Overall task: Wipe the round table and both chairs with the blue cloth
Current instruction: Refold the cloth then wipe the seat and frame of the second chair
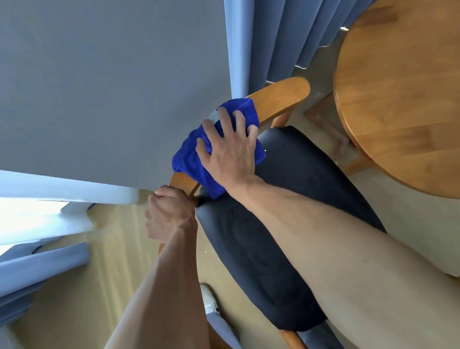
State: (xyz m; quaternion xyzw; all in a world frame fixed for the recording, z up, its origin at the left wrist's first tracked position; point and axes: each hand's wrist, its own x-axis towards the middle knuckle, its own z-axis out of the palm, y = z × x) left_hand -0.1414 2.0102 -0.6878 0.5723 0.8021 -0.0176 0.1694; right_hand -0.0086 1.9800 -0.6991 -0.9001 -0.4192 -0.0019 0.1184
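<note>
A wooden chair with a curved back rail (286, 96) and a dark padded seat (294, 172) stands below me. My right hand (228, 148) presses the blue cloth (189, 156) onto the back rail, fingers spread over the cloth. My left hand (167, 213) is closed around the same rail, just left of the cloth. The round wooden table (414, 96) stands to the right of the chair, apart from both hands. A second chair is not clearly in view.
A grey wall (83, 76) and blue curtains (304, 8) rise right behind the chair. A bright window area (13, 216) lies at the left. A light shoe (208, 297) and beige floor (68, 322) show below.
</note>
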